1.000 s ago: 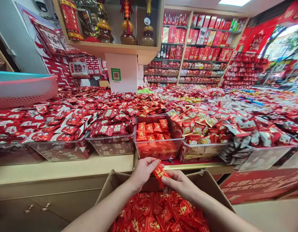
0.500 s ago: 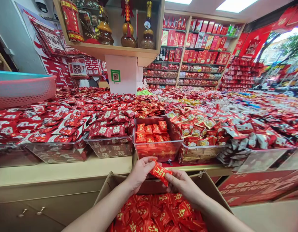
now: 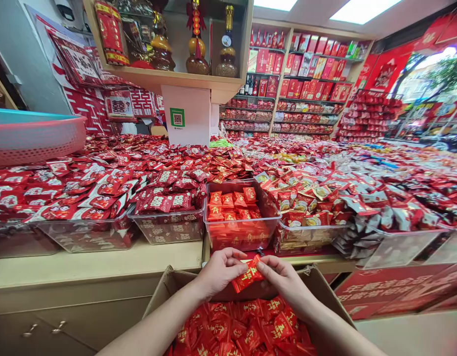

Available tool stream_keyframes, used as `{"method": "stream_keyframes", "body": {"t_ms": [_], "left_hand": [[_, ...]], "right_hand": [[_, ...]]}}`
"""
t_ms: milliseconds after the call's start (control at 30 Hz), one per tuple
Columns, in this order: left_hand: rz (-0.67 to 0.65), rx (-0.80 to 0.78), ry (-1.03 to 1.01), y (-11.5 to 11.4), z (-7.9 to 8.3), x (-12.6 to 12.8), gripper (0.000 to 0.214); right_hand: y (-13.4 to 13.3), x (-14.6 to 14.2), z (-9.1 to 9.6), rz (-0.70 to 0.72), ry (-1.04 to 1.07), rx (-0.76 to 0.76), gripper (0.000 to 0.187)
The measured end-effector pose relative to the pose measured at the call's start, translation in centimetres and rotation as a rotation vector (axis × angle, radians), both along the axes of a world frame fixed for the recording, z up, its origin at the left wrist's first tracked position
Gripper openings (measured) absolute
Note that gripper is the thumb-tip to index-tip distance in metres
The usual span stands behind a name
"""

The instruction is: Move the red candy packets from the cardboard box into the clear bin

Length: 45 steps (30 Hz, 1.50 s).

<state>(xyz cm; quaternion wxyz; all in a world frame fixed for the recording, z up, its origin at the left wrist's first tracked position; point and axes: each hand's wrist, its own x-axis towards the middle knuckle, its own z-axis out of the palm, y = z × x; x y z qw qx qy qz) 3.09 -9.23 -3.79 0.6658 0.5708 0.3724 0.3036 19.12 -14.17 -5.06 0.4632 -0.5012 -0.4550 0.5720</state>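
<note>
My left hand point(image 3: 220, 271) and my right hand point(image 3: 283, 281) both pinch a small stack of red candy packets point(image 3: 247, 276) between them, just above the far edge of an open cardboard box point(image 3: 165, 289). The box is full of the same red packets point(image 3: 243, 329). Right behind my hands, on the counter, stands a clear plastic bin point(image 3: 243, 232) partly filled with matching red packets in rows.
Clear bins heaped with red wrapped sweets point(image 3: 165, 200) line the beige counter point(image 3: 95, 264) left and right. A pink and blue basket point(image 3: 31, 136) sits at the far left. Shelves of red boxes point(image 3: 306, 59) fill the back wall, and gourd ornaments point(image 3: 196, 54) stand on an upper shelf.
The packets in my hands have tipped from slanting down to the right to slanting up to the right. Both hands have closed in on them and sit slightly lower in view.
</note>
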Motion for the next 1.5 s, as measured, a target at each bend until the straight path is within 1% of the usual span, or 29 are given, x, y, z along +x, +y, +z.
{"method": "stream_keyframes", "body": {"t_ms": [100,233,300,367,433,533,633,767,833,900,967,1000,1067,1100,1167,1200,1233,1267,1333,1400,1500], "left_hand": [[-0.010,0.017,-0.014,0.0,0.1,0.0,0.038],[-0.097,0.006,0.035,0.0,0.2,0.1,0.042],[-0.091,-0.014,0.006,-0.1,0.1,0.1,0.044],[-0.058,-0.038,-0.035,-0.1,-0.1,0.2,0.046],[-0.055,-0.049,-0.057,-0.1,-0.4,0.3,0.047],[-0.068,-0.026,-0.051,-0.1,-0.6,0.3,0.047],[-0.077,0.002,-0.048,-0.1,-0.6,0.4,0.046],[-0.094,0.041,-0.045,-0.1,-0.4,0.2,0.046],[-0.097,0.009,-0.062,0.0,-0.5,0.1,0.046],[-0.086,-0.082,-0.101,0.2,-0.6,-0.1,0.046],[-0.074,-0.163,-0.133,0.5,-0.9,-0.1,0.047],[-0.070,-0.175,-0.136,0.6,-1.0,-0.1,0.046],[-0.074,-0.155,-0.118,0.6,-1.2,-0.1,0.042],[-0.083,-0.132,-0.104,0.6,-1.3,-0.1,0.040],[-0.098,-0.080,-0.083,0.6,-1.5,0.0,0.037],[-0.102,-0.059,-0.078,0.5,-1.6,0.0,0.035],[-0.103,-0.045,-0.075,0.5,-1.6,-0.1,0.035],[-0.103,-0.038,-0.074,0.4,-1.7,-0.1,0.034],[-0.103,-0.036,-0.078,0.4,-1.8,-0.2,0.033],[-0.103,-0.029,-0.082,0.4,-1.9,-0.3,0.033],[-0.100,-0.011,-0.069,0.4,-1.9,-0.2,0.033]], "right_hand": [[0.0,0.0,0.1,0.022,0.006,0.023,0.035],[0.1,0.0,-0.1,0.009,0.003,0.052,0.032],[0.0,-0.1,-0.1,-0.008,0.031,0.056,0.033],[-0.1,-0.4,0.0,-0.002,0.063,0.033,0.037],[-0.2,-0.5,-0.1,-0.001,0.086,-0.002,0.038],[-0.1,-0.4,-0.5,-0.031,0.126,-0.026,0.033],[0.1,-0.3,-1.1,-0.057,0.160,-0.007,0.031],[0.2,-0.3,-1.3,-0.055,0.128,0.017,0.032],[-0.1,-0.2,-0.7,-0.079,0.061,0.065,0.034],[-0.3,0.0,0.7,-0.166,-0.015,0.160,0.036],[-0.2,0.4,3.1,-0.289,-0.080,0.300,0.035],[0.2,0.6,4.5,-0.337,-0.120,0.380,0.034],[1.8,0.8,7.6,-0.367,-0.210,0.533,0.029],[3.0,0.8,9.0,-0.337,-0.266,0.593,0.026],[6.3,0.6,11.0,-0.277,-0.337,0.662,0.020],[8.1,0.3,11.5,-0.247,-0.385,0.651,0.019],[9.9,0.0,11.6,-0.212,-0.450,0.591,0.017],[11.5,-0.4,11.5,-0.175,-0.520,0.493,0.017],[14.1,-1.2,10.5,-0.087,-0.625,0.306,0.020],[15.6,-2.0,9.2,-0.022,-0.678,0.201,0.025],[16.2,-2.7,7.9,0.044,-0.730,0.141,0.030]]}}
